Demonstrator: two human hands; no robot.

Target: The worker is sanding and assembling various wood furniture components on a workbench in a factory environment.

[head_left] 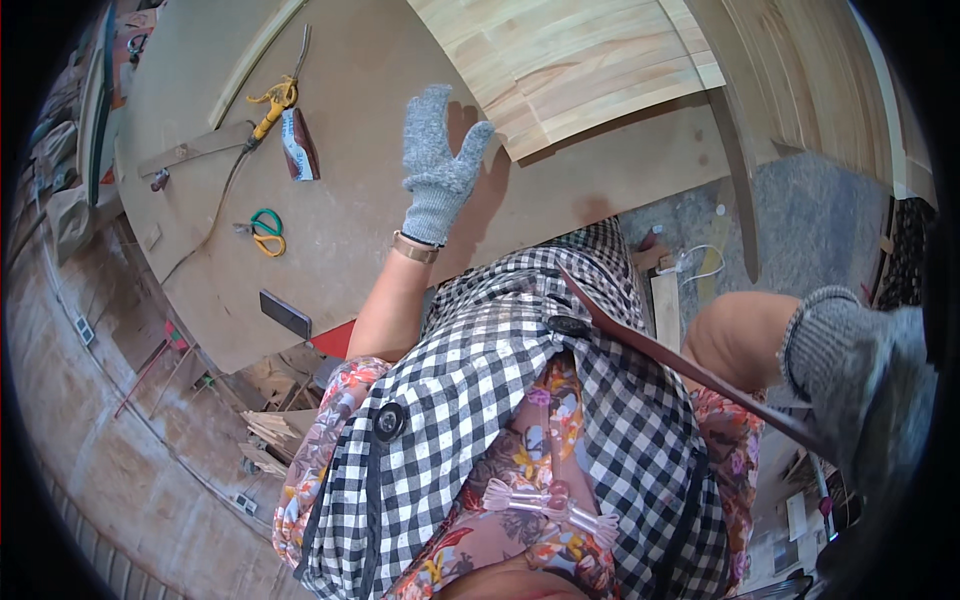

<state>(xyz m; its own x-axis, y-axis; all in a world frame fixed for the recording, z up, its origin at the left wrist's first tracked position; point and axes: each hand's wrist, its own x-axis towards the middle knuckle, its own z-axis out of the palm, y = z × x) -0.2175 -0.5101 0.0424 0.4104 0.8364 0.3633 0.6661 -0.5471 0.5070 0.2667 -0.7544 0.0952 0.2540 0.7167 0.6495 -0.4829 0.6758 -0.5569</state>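
Observation:
My left hand (440, 150), in a grey knitted glove, is raised over the brown work table (350, 220) with its thumb spread from the fingers and nothing in it. It is beside the corner of a pale jointed wood panel (590, 70). Far out at the right rim, my right hand (865, 375) wears a matching glove and is partly blurred and dark. A long, thin reddish-brown strip (690, 365) runs from that hand across the front of my checked apron, and the fingers appear closed on it. Its material is unclear.
Left on the table lie a yellow glue gun (268, 115) with a trailing cord, a small packet (299, 145), green-and-yellow scissors (264, 232) and a phone (285, 314) by the near edge. A curved wood panel (810, 80) stands at the right. Wood offcuts (275, 435) lie below left.

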